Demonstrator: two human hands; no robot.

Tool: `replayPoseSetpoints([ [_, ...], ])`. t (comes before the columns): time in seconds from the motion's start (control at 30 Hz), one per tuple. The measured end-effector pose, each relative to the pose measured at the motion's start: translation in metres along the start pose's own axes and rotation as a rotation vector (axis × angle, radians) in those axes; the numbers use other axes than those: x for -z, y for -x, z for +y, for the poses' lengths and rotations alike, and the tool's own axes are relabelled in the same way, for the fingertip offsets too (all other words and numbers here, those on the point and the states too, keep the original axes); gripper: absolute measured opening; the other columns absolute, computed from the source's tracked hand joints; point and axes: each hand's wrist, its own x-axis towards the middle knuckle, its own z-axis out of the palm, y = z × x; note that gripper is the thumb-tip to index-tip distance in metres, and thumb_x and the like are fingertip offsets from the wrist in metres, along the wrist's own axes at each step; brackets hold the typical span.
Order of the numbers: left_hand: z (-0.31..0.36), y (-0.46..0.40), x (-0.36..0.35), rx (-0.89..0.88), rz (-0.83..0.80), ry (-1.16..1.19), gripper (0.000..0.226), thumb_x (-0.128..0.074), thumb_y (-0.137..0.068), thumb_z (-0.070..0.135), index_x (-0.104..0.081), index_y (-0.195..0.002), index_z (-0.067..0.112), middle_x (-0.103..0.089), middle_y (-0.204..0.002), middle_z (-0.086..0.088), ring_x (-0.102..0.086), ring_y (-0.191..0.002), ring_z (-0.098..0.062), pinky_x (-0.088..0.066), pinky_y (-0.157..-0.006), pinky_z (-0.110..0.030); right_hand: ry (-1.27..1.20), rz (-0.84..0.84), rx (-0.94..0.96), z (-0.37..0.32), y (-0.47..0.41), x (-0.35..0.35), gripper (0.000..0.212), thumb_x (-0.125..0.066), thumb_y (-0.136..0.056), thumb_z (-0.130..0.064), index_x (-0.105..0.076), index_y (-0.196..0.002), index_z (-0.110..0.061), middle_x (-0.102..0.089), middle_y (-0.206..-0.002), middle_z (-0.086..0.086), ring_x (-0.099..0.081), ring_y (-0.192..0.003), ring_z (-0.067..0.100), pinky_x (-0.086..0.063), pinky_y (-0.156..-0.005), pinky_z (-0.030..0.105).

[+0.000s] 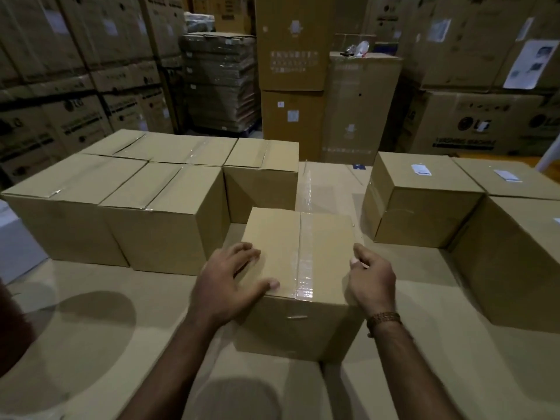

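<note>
Cardboard box (pixel 327 244), taped shut, stands on the cardboard surface (pixel 91 328) between bigger boxes (pixel 163 216). The left hand (pixel 224 286) lies spread on its top left edge, fingers flat, grasping nothing; the right hand (pixel 371 280) curls its fingers round the top right edge.

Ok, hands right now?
Left hand: open, resting on the small brown taped cardboard box.
Right hand: gripping that box's right edge.

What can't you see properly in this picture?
Head view only.
- Inside the taped brown cardboard box: shut flaps hide it.
- Grip of the right hand: its own back hides the fingertips.
- White paper label on the plain cardboard box at right: print too small, blurred.
- Dark rounded shape: cut off by the left edge.
</note>
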Motion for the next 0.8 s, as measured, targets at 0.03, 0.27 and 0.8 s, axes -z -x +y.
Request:
replayPoseSetpoints([
  [0.03, -0.005, 0.000, 0.003, -0.034, -0.071, -0.045, 0.100, -0.061, -0.067, 0.097, -0.059, -0.148, 0.037, -0.046, -0.155, 0.025, -0.037, -0.135, 0.004, -0.045, -0.104, -0.038, 0.002, 0.018, 0.001, -0.002, -0.002, -0.003, 0.042, -0.059, -0.106, -0.005, -0.061, -0.148, -0.011, -0.063, -0.149, 0.003, -0.055, -0.140, 0.020, -0.037, -0.115, 0.026],
  [0.27, -0.031, -0.028, 0.023, -0.016, -0.200, -0.240, 0.115, -0.047, -0.066, 0.105, -0.042, -0.160, 0.039, -0.033, -0.167, 0.020, -0.027, -0.152, -0.013, -0.038, -0.117, -0.051, 0.237, -0.004, 0.067, -0.017, -0.025, -0.031, 0.038, -0.059, -0.106, -0.012, -0.065, -0.144, -0.012, -0.066, -0.145, 0.006, -0.061, -0.133, 0.028, -0.038, -0.103, 0.023],
  [0.8, -0.087, -0.146, 0.088, 0.019, -0.023, -0.371, 0.041, -0.048, -0.108, 0.047, -0.067, -0.137, 0.025, -0.062, -0.146, 0.001, -0.045, -0.141, -0.024, -0.037, -0.112, -0.048, 0.374, 0.063, 0.093, -0.041, -0.051, -0.095, 0.038, -0.055, -0.109, -0.024, -0.065, -0.145, -0.024, -0.066, -0.146, -0.003, -0.061, -0.132, 0.028, -0.045, -0.100, 0.030],
])
